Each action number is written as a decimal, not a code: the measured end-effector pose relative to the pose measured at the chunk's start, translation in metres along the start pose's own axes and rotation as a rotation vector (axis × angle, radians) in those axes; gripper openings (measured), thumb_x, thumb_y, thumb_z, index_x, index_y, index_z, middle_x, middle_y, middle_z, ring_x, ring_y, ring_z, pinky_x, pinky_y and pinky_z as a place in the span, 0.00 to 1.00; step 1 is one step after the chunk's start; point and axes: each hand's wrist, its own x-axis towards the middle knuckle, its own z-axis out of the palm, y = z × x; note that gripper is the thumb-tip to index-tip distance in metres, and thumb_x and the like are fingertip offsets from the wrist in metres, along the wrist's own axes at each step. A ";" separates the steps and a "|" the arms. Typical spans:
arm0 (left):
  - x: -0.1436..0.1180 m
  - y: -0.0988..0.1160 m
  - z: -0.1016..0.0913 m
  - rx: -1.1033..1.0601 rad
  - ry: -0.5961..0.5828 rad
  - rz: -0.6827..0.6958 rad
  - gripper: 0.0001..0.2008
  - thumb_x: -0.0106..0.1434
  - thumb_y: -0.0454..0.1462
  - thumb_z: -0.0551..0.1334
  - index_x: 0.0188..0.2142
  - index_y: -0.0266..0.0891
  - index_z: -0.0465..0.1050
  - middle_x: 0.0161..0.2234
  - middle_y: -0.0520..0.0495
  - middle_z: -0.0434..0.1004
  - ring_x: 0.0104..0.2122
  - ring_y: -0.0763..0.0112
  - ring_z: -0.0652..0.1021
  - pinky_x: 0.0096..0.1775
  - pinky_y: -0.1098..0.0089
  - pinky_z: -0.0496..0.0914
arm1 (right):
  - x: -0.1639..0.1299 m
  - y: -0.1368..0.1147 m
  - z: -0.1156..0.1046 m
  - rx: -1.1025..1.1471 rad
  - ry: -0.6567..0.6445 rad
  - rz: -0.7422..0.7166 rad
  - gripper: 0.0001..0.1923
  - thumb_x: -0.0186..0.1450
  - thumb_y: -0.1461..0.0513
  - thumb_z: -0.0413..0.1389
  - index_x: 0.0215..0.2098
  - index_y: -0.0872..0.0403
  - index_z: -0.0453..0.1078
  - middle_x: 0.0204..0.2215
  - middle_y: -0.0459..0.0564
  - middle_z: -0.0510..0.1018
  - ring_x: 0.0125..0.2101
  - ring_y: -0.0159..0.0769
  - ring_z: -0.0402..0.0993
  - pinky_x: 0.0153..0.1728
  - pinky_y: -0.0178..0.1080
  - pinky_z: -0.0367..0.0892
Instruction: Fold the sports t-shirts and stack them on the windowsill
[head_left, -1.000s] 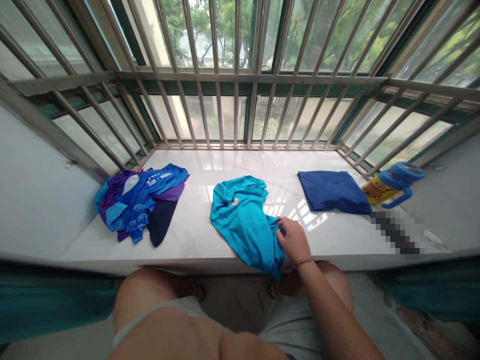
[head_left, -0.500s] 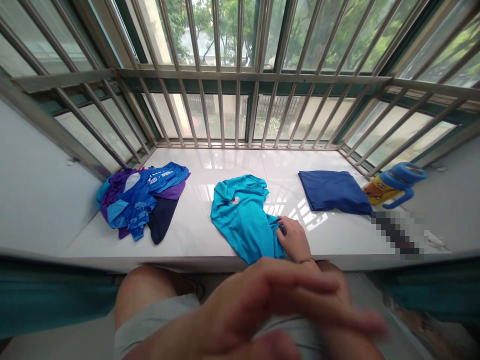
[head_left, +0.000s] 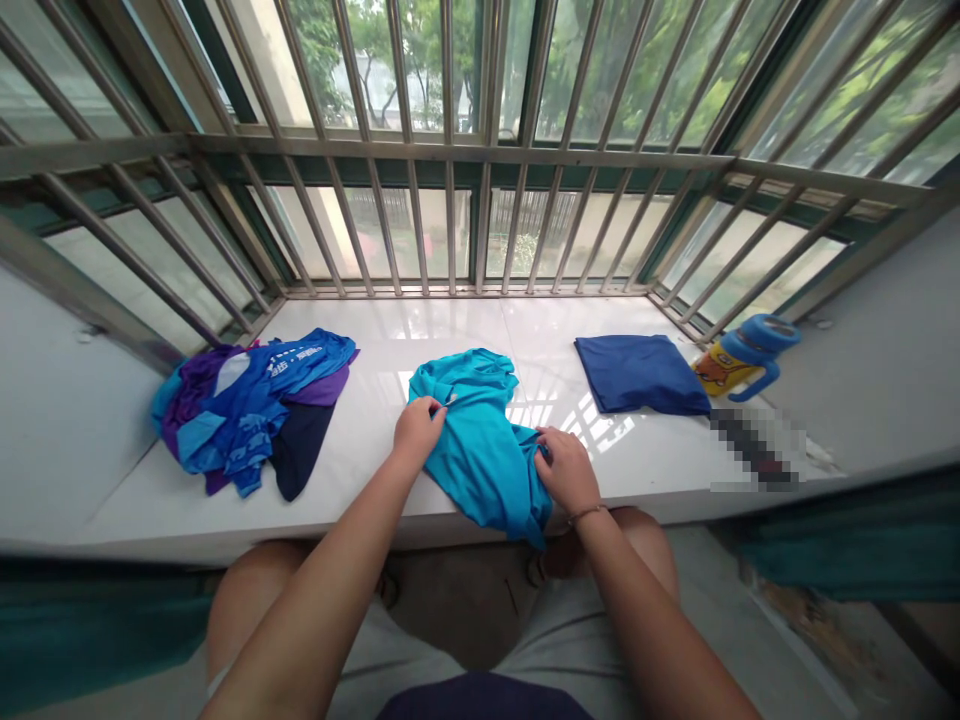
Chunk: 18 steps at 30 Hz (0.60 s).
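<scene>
The turquoise shirt [head_left: 484, 450] lies loosely crumpled on the white sill [head_left: 375, 415], its near end drooping over the front edge. At the shirt's left side is the left hand [head_left: 418, 432], fingertips drawn together on the cloth – whether a fold is caught between them I cannot tell. At the shirt's near right corner the right hand [head_left: 568, 468] pinches the fabric between thumb and fingers, a thin bracelet [head_left: 587, 514] round its wrist.

Left of the shirt, and apart from it, sits a rumpled pile of clothes [head_left: 251, 410] in blues and purple, with a dark navy piece sticking out on the side nearest the shirt. Right of the shirt, also apart, lies a flat folded blue cloth [head_left: 637, 373]. Farther right from the shirt, just beside that cloth, is a blue and yellow bottle [head_left: 750, 352] with a handle. Beyond the shirt stand metal bars [head_left: 465, 153] – window and greenery behind them
</scene>
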 end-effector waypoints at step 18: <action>-0.145 -0.044 -0.102 -0.700 -0.114 -0.213 0.26 0.56 0.60 0.76 0.31 0.41 0.76 0.42 0.44 0.84 0.43 0.59 0.81 0.46 0.64 0.76 | -0.012 -0.019 -0.004 0.235 -0.062 0.063 0.18 0.80 0.51 0.48 0.43 0.48 0.77 0.47 0.56 0.86 0.54 0.53 0.81 0.63 0.60 0.71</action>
